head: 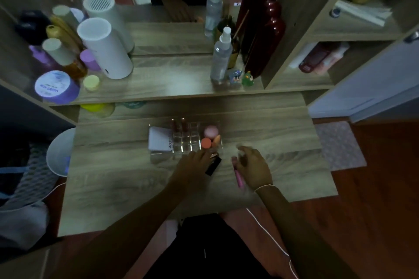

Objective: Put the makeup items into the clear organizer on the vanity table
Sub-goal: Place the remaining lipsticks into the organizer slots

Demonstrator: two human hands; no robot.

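Note:
The clear organizer stands mid-table. It holds a white compact on its left, two dark red lipsticks at the back, and pink and orange sponges on its right. My left hand sits at the organizer's front edge, fingers closed on a black lipstick tube. My right hand hovers just right of it, blurred, with its fingers spread. A pink tube lies under its left side; whether the hand grips it is unclear.
The raised shelf behind carries a white cylinder, several bottles and jars at left, a spray bottle and small figurines at right. A mirror stands behind. A white bin sits left of the table. Open cubbies rise at right.

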